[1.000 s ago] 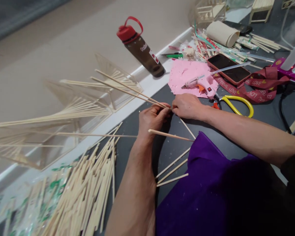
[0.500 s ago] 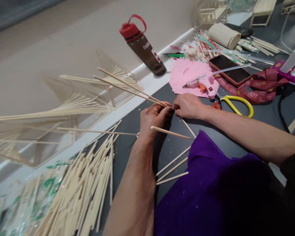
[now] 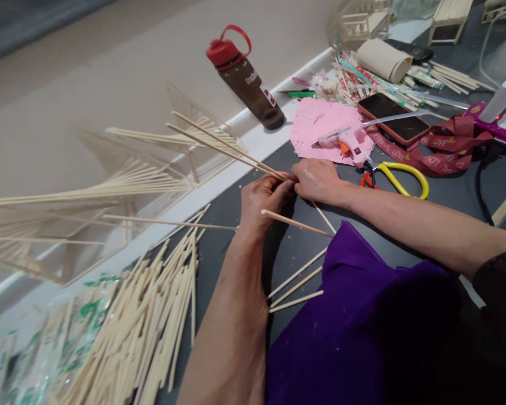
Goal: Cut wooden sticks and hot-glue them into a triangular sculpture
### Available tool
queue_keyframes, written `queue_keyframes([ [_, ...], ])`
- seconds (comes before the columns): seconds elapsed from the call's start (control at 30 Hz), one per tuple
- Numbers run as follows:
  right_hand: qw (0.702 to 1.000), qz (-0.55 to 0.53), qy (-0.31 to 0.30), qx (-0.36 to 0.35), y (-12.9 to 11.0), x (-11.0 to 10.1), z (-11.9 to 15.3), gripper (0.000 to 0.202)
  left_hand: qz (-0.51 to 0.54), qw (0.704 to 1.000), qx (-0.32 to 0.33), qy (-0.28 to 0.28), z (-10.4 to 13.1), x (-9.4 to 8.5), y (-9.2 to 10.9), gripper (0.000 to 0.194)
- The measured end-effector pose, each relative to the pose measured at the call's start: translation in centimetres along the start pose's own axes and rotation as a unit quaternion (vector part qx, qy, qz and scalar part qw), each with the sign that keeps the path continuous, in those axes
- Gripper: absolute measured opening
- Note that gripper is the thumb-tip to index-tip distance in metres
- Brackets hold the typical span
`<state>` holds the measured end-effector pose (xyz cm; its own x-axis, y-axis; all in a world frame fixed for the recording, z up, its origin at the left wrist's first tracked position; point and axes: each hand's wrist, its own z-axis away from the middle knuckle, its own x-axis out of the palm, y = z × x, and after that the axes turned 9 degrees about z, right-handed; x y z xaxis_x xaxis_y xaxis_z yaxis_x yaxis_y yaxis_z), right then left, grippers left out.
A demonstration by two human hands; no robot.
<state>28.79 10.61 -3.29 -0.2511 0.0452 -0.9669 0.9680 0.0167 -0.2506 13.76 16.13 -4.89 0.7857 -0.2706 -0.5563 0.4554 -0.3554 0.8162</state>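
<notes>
My left hand [image 3: 263,199] is closed on two thin wooden sticks [image 3: 231,151] that point up and to the left, pinched near their right ends. Pressed against its fingertips, my right hand [image 3: 316,180] has its fingers bent round the same ends; the contact point is hidden between the hands. More sticks lie under and beside my left forearm, one of them [image 3: 297,223] running to the purple cloth [image 3: 358,281]. Just beyond my right hand, a pink glue gun [image 3: 348,143] rests on a pink sheet [image 3: 310,126].
Loose sticks [image 3: 152,315] are heaped at lower left. Fan-shaped stick structures [image 3: 143,183] stand by the wall. A red-capped bottle [image 3: 253,90] is at the back. Yellow-handled scissors [image 3: 405,180], a phone [image 3: 392,118] and a red ribbon [image 3: 442,152] lie at right.
My right hand has shifted slightly left, closer against my left hand. My left hand and the sticks in it have hardly moved.
</notes>
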Motion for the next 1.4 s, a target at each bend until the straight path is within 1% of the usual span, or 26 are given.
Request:
queue_keyframes([
  [0.2,1.000,0.006,-0.001,-0.005,-0.2,0.1,-0.3,0.031,-0.020,1.000,0.003,0.004,0.3,0.1,0.8,0.020],
  [0.4,1.000,0.005,-0.010,-0.009,-0.1,0.0,-0.4,0.031,-0.017,1.000,0.022,0.002,0.3,0.1,0.5,0.017],
  [0.63,1.000,0.003,-0.007,-0.007,-0.1,0.0,-0.2,0.034,-0.013,1.000,0.012,0.002,0.3,0.0,0.4,0.017],
  [0.77,1.000,-0.022,-0.019,0.001,0.6,-0.2,-0.4,0.033,-0.004,1.000,-0.005,-0.002,0.3,0.0,0.0,0.023],
  [0.93,0.997,-0.076,0.004,-0.007,2.0,-0.5,-0.5,0.033,0.017,1.000,-0.017,0.002,0.1,0.1,-0.3,0.025],
  [1.07,0.999,-0.046,-0.016,-0.003,2.0,-1.0,0.2,0.030,0.016,0.999,-0.040,0.003,0.2,0.2,-0.1,0.022],
  [1.2,0.999,-0.017,-0.032,-0.023,1.4,-1.3,0.7,0.030,0.026,0.999,-0.034,0.005,0.3,0.2,0.0,0.023],
  [1.4,0.998,-0.010,-0.037,-0.041,1.2,-1.1,0.7,0.031,0.013,0.999,-0.029,0.009,0.5,0.3,0.0,0.023],
])
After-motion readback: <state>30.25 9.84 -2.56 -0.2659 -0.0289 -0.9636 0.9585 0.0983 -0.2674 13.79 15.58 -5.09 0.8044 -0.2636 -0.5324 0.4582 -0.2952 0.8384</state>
